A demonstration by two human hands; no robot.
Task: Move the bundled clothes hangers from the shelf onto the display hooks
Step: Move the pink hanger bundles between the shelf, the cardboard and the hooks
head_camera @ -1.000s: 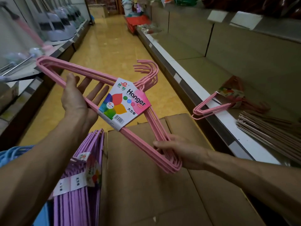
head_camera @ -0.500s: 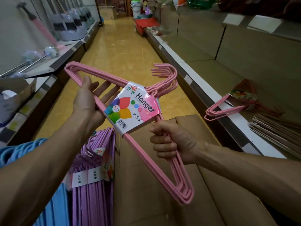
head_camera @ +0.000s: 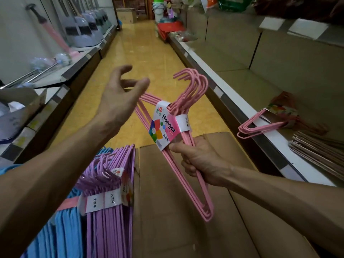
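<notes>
The right hand (head_camera: 201, 162) is clenched around the pink hanger bundle (head_camera: 178, 146), just under its paper label (head_camera: 165, 125), at 6 o'clock from the hooks. The left hand (head_camera: 119, 95), at 10 o'clock, has loose, spread fingers holding nothing. The bundle looks light, stiff and smooth, so a grip near the label seems best.

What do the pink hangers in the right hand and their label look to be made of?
Pink hangers: thin rods with a smooth matte pink skin, probably coated wire, possibly plastic. Label: glossy printed card folded around the necks. The right hand holds the bundle.
</notes>
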